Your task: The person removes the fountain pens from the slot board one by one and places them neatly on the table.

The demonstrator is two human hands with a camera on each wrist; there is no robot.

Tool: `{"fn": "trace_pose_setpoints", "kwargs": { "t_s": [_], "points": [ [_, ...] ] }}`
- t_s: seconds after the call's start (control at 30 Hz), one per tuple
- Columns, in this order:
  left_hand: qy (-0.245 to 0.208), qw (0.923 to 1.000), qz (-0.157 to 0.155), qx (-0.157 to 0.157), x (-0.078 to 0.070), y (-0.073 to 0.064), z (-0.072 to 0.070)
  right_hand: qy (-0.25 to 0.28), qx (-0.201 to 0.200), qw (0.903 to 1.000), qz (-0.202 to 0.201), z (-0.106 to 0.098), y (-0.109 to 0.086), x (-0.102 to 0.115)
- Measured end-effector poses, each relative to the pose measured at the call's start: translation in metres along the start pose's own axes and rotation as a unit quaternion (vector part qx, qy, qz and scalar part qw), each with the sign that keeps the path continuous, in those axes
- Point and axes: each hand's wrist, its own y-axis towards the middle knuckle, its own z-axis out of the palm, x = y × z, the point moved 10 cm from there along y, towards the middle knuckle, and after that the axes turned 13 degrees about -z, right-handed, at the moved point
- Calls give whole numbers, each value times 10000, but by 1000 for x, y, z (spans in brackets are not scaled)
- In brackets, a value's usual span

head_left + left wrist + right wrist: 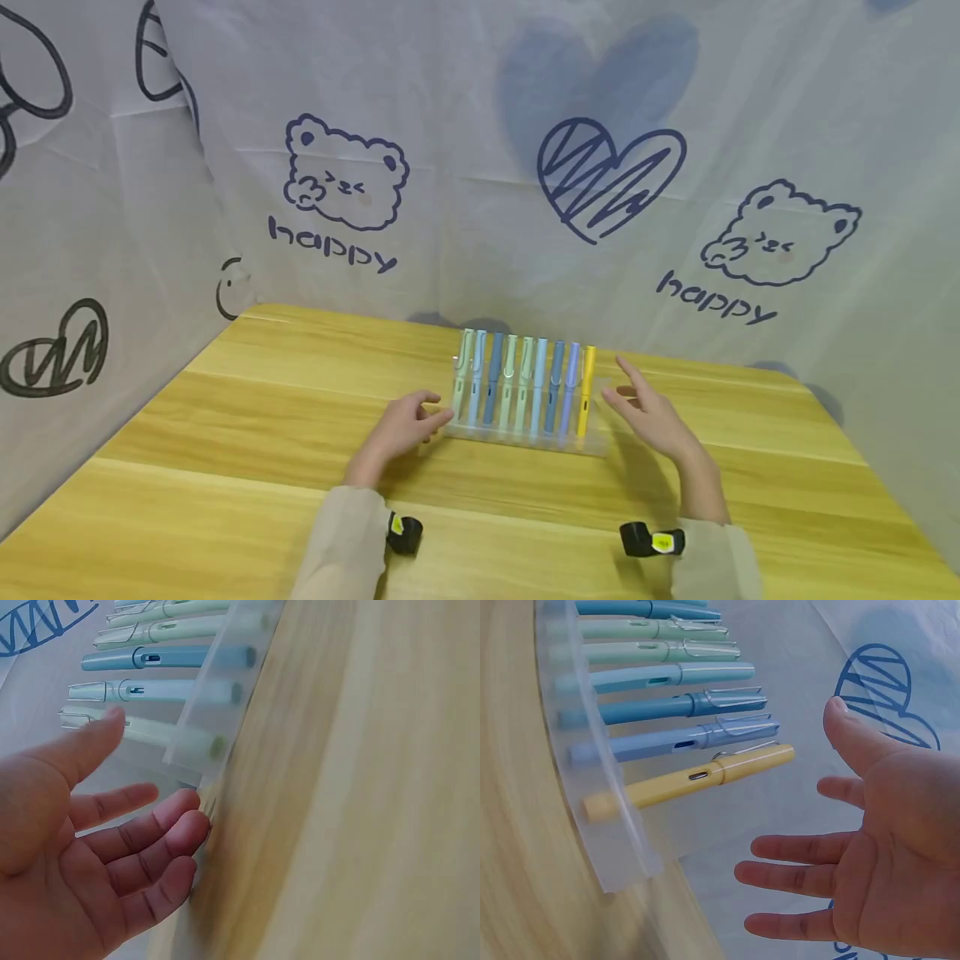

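A translucent pen stand (pixel 597 445) holds a row of several pens, leaning back side by side: pale green, light blue, dark blue, lilac, and a yellow pen (pixel 587 392) at the right end. My left hand (pixel 401 429) is at the stand's left end, nearest a pale green pen (pixel 161 731); its fingers are loosely bent and hold nothing. Whether the thumb touches the stand, I cannot tell. Off the right end hovers my right hand (pixel 660 425), fingers spread and thumb apart, with a gap to the yellow pen in the right wrist view.
The stand sits toward the back of a wood-grain table (pixel 247 417). Behind it hangs a white cloth (pixel 472 208) printed with bears, hearts and the word "happy". Another stretch of printed cloth (pixel 112 217) runs along the left side.
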Motion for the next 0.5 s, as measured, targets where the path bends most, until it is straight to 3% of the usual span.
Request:
{"fn": "trace_pose_setpoints", "kwargs": {
  "t_s": [0.3, 0.5],
  "points": [
    [-227, 9997, -7, 103, 1, 2, 7, 74, -294, 9995, 11, -1, 2, -10],
    [-691, 9972, -119, 265, 7, 5, 12, 331, -525, 9981, -33, -1, 4, -15]
  ]
}}
